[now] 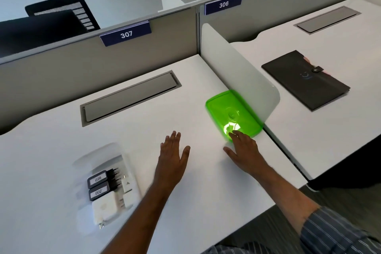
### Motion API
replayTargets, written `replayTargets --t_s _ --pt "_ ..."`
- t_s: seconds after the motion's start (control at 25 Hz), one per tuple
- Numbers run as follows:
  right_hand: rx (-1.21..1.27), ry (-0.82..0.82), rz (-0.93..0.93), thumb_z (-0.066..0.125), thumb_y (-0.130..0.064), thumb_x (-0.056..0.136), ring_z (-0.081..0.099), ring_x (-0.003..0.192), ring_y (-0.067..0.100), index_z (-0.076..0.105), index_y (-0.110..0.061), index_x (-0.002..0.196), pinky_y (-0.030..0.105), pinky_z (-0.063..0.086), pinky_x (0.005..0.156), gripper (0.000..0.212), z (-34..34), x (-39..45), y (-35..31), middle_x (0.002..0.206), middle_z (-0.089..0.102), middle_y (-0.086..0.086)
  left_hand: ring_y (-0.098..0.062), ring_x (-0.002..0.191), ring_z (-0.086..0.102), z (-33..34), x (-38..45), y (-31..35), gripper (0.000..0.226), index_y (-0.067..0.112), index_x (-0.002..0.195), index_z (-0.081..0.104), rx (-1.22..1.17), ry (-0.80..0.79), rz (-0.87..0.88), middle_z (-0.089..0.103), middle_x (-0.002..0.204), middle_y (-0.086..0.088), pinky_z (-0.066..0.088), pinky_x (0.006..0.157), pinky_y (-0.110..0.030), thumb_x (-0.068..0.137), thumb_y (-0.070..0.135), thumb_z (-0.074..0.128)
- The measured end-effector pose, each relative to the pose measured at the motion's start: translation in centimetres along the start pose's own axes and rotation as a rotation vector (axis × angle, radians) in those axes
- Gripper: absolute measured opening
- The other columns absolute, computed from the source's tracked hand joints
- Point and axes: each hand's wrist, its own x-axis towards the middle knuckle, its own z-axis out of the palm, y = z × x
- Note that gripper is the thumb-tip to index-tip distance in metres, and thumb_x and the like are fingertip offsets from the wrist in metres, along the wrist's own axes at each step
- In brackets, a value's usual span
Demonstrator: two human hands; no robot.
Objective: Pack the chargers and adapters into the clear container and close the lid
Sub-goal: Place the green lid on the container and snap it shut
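Observation:
A clear container [99,158] sits on the white desk at the lower left. Inside it lie two black adapters [98,185] labelled 026 and 002, a large white charger [105,208] and smaller white adapters [128,189]. A green lid [226,109] lies flat against the desk divider at the right. My right hand [245,150] is spread open with its fingertips on the lid's near edge. My left hand [173,154] hovers flat and open over the desk between the container and the lid, holding nothing.
A white divider panel [237,68] separates this desk from the neighbouring one, where a dark folder [305,80] lies. A grey cable hatch [129,97] is set into the desk behind my hands. Partition walls carry labels 307 and 306.

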Motion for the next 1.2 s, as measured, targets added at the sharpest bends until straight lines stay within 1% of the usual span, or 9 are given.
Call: replayTargets --t_s 0.28,0.4,0.52,0.64,0.72,0.8,0.92,1.08,1.2 --pt "-0.026 0.03 0.09 0.064 -0.045 0.092 0.044 0.137 0.035 0.049 -0.008 0.143 0.048 0.035 0.107 0.065 -1.9 2.8 4.9 0.152 0.044 0.017 -0.012 0.159 0.014 5.3 4.7 5.2 0.064 0.019 0.162 0.024 -0.149 -0.149 -0.05 0.021 0.172 0.001 0.009 0.127 -0.027 0.107 0.04 0.047" --pt "-0.051 0.012 0.103 0.065 -0.045 0.091 0.044 0.137 0.036 0.048 -0.007 0.143 0.049 0.036 0.11 0.067 -2.2 4.2 6.5 0.153 0.042 0.019 -0.015 0.157 0.024 7.2 6.9 7.2 0.062 0.016 0.16 0.029 -0.212 -0.202 -0.093 0.028 0.17 -0.003 0.019 0.129 -0.035 0.106 0.038 0.05" --pt "-0.096 -0.028 0.106 0.059 -0.05 0.092 0.04 0.14 0.033 0.042 -0.013 0.148 0.045 0.033 0.113 0.07 -1.7 5.0 7.6 0.157 0.037 0.015 -0.023 0.152 0.037 8.9 9.2 8.9 0.064 0.015 0.159 0.032 -0.336 -0.236 -0.257 0.036 0.166 -0.008 0.031 0.125 -0.041 0.103 0.037 0.056" --pt "-0.086 -0.059 0.13 0.055 -0.053 0.093 0.035 0.143 0.029 0.038 -0.019 0.151 0.045 0.032 0.112 0.07 -0.6 5.1 8.1 0.161 0.032 0.009 -0.025 0.145 0.045 9.9 11.4 10.6 0.065 0.016 0.156 0.035 -0.619 -0.229 -0.466 0.041 0.162 -0.007 0.037 0.122 -0.046 0.1 0.035 0.063" --pt "-0.053 -0.042 0.132 0.058 -0.051 0.092 0.036 0.142 0.031 0.042 -0.019 0.149 0.045 0.033 0.109 0.067 -0.1 4.9 8.4 0.159 0.034 0.01 -0.024 0.133 0.055 10.6 12.3 11.3 0.057 0.015 0.149 0.044 -0.792 -0.173 -0.548 0.053 0.151 -0.007 0.044 0.117 -0.05 0.098 0.03 0.066" --pt "-0.032 -0.018 0.116 0.062 -0.049 0.091 0.04 0.139 0.033 0.048 -0.017 0.146 0.046 0.035 0.108 0.065 0.1 4.9 8.6 0.157 0.039 0.012 -0.02 0.117 0.061 11.1 12.8 11.6 0.055 0.012 0.146 0.046 -0.914 -0.097 -0.61 0.061 0.138 -0.008 0.05 0.109 -0.045 0.097 0.022 0.067" --pt "-0.011 0.024 0.099 0.067 -0.045 0.088 0.045 0.137 0.035 0.054 -0.014 0.142 0.048 0.039 0.107 0.063 0.3 4.7 8.8 0.153 0.045 0.015 -0.022 0.104 0.059 10.9 13.0 11.5 0.06 0.008 0.149 0.04 -1.065 -0.048 -0.72 0.063 0.127 -0.012 0.052 0.083 -0.035 0.096 0.013 0.067" --pt "-0.007 0.006 0.137 0.061 -0.049 0.09 0.04 0.141 0.027 0.048 -0.022 0.146 0.044 0.034 0.108 0.064 -0.2 4.4 8.6 0.157 0.039 0.006 -0.022 0.104 0.063 10.3 12.9 11.4 0.05 0.001 0.142 0.054 -1.042 -0.107 -0.735 0.068 0.131 -0.017 0.051 0.082 -0.033 0.096 0.014 0.069" --pt "0.033 -0.003 0.16 0.059 -0.047 0.092 0.037 0.143 0.021 0.043 -0.026 0.149 0.041 0.03 0.11 0.063 -0.9 4.0 8.2 0.16 0.035 0.0 -0.018 0.094 0.063 9.5 12.3 12.1 0.035 0.004 0.13 0.065 -0.959 -0.122 -0.665 0.07 0.109 -0.009 0.049 0.073 -0.029 0.097 0.013 0.067"
